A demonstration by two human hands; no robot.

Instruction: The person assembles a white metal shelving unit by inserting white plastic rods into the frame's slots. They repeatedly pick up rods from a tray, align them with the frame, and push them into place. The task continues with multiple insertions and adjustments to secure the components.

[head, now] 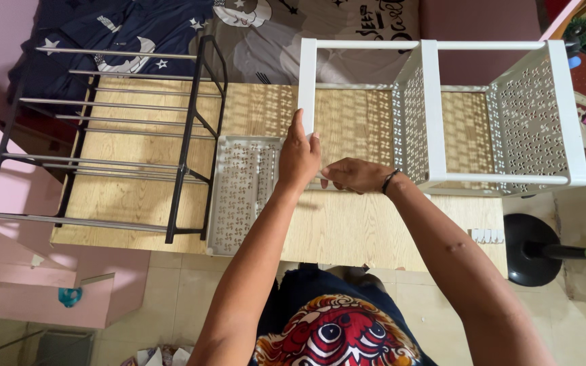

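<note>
Left hand point(298, 157) is wrapped round a white corner post point(306, 85) at frame centre; right hand point(355, 175) pinches something at the post's foot, too small to tell. The white perforated rack point(496, 115), lying on the worktop point(347, 224) upper right, looks roughly half built: two shelves fitted, both bare. One perforated tray point(242, 193) lies loose, empty, left of centre.
</note>
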